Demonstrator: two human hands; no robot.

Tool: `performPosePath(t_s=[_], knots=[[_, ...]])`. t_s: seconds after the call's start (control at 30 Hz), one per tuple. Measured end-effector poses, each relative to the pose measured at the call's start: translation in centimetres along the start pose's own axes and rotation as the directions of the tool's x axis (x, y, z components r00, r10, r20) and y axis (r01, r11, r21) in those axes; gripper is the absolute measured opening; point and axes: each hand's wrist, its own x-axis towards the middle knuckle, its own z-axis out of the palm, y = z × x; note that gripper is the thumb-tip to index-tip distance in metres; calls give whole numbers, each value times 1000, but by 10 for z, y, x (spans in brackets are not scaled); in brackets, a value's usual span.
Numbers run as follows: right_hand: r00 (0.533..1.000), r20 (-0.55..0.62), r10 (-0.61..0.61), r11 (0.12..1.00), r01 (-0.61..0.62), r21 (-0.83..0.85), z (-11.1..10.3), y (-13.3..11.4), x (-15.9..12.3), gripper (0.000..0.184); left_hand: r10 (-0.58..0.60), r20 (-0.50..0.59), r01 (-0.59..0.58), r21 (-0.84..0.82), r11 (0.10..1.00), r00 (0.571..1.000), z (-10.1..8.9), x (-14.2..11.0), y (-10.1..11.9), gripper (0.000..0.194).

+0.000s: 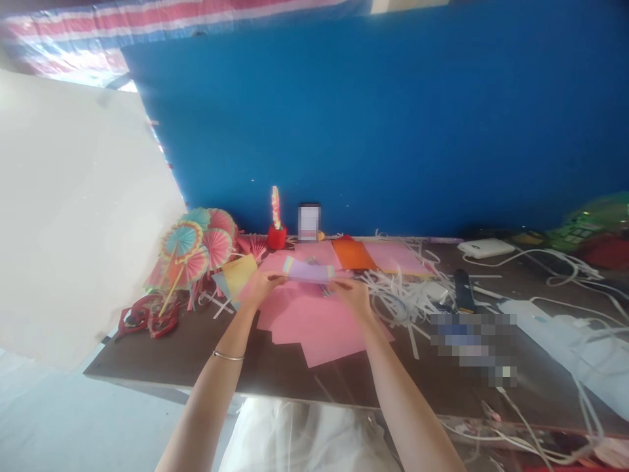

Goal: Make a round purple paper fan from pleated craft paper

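Observation:
Both my hands hold a folded strip of pastel paper (308, 271) just above the dark table (196, 354). My left hand (262, 286) pinches its left end, fingers closed. My right hand (350, 293) grips its right end, fingers closed too. Under my hands lies a stack of pink paper sheets (314, 326). A thin metal bangle (228, 356) sits on my left forearm.
Round paper fans (196, 249) and red scissors (147, 319) lie at the left. Orange paper (352, 254) and more pink paper lie behind. White paper strips (398, 295), a power bank (485, 248), cables and a white power strip (570, 341) fill the right. A blue wall stands behind.

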Motion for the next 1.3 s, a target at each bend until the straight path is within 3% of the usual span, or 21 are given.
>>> performPosePath(t_s=[0.23, 0.47, 0.57, 0.63, 0.7, 0.77, 0.87, 1.0, 1.17, 1.3], knots=[[996, -7, -87, 996, 87, -24, 2, -5, -5, 10, 211, 52, -214, 55, 975, 976, 4, -5, 8, 21], [963, 39, -266, 943, 268, -199, 1, 5, -2, 13, 274, 13, -274, 66, 960, 962, 7, -3, 7, 21], [903, 21, -428, 814, 396, -426, 3, 7, -3, 24, 357, -12, -354, 110, 929, 934, 13, -1, 3, 21], [848, 105, -519, 692, 489, -531, 7, 4, -7, 24, 395, 5, -393, 103, 914, 919, 19, -3, 3, 23], [790, 217, -574, 598, 585, -548, 13, 0, -12, 21, 420, 61, -424, 75, 903, 905, 26, -6, 5, 24], [752, 277, -598, 566, 641, -518, 19, -3, -17, 20, 434, 123, -441, 42, 896, 893, 32, -12, 10, 23], [747, 285, -600, 609, 658, -443, 24, -5, -20, 19, 432, 123, -434, -6, 901, 894, 39, -20, 18, 24], [793, 198, -577, 711, 606, -356, 27, -2, -19, 16, 430, 34, -423, -124, 898, 902, 49, -30, 28, 29], [832, 59, -552, 789, 544, -286, 30, -6, -22, 15, 265, -88, -279, -329, 902, 960, 64, -42, 37, 46], [833, 56, -550, 797, 544, -262, 31, -14, -26, 16, 232, -133, -262, -311, 913, 964, 68, -45, 43, 28]])
